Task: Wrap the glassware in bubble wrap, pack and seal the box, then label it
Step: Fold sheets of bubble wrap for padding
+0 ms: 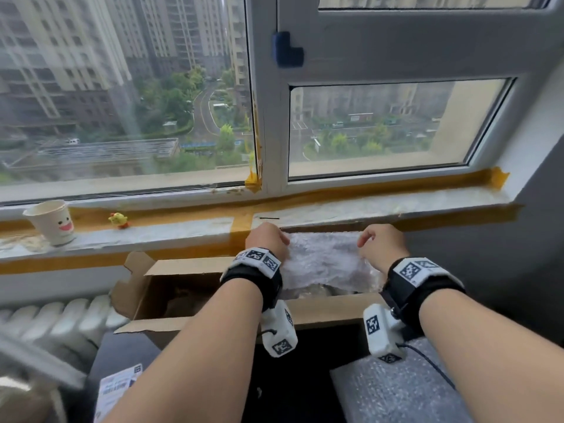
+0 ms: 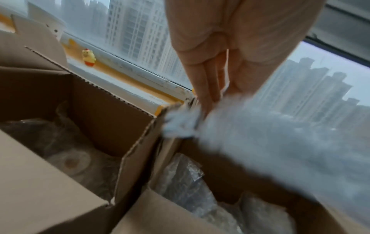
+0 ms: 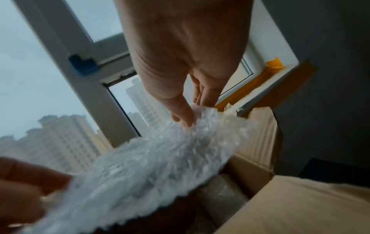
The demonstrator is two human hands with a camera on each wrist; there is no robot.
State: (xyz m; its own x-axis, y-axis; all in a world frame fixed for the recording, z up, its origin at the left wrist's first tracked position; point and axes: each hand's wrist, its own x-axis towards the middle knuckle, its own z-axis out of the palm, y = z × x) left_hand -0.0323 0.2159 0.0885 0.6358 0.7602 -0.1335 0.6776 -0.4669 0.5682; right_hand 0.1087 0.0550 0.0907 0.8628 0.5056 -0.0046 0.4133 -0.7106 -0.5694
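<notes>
Person is standing at the window, both hands out over an open box [image 1: 320, 309] that is sitting right under the sill [image 1: 152, 236]. The left hand [image 1: 267, 241] is pinching the left far corner of a bubble wrap sheet [image 1: 323, 261], and the right hand [image 1: 383, 245] is pinching the right far corner, so the sheet is stretching between the 2 hands over the top of the box. From the wrist views the fingers [image 3: 181, 114] are curling onto the sheet's edge, thumb side pressing against it.

Inside the box, wrapped bundles [image 2: 180, 178] are lying under the sheet; can't tell what glass is in them, it's all cloudy plastic. A second open box [image 2: 96, 110] is sitting just to the left, touching the first, with more wrapped stuff [image 2: 70, 161] in it.

On the sill a paper cup [image 1: 53, 222] with a smiley face is standing upright at the far left, and a little yellow chick toy [image 1: 118, 220] is sitting beside it. Another bubble wrap sheet [image 1: 393, 392] is lying on the dark desk [image 1: 128, 349] near the right arm, and a printed label [image 1: 117, 389] is lying at the near left.
</notes>
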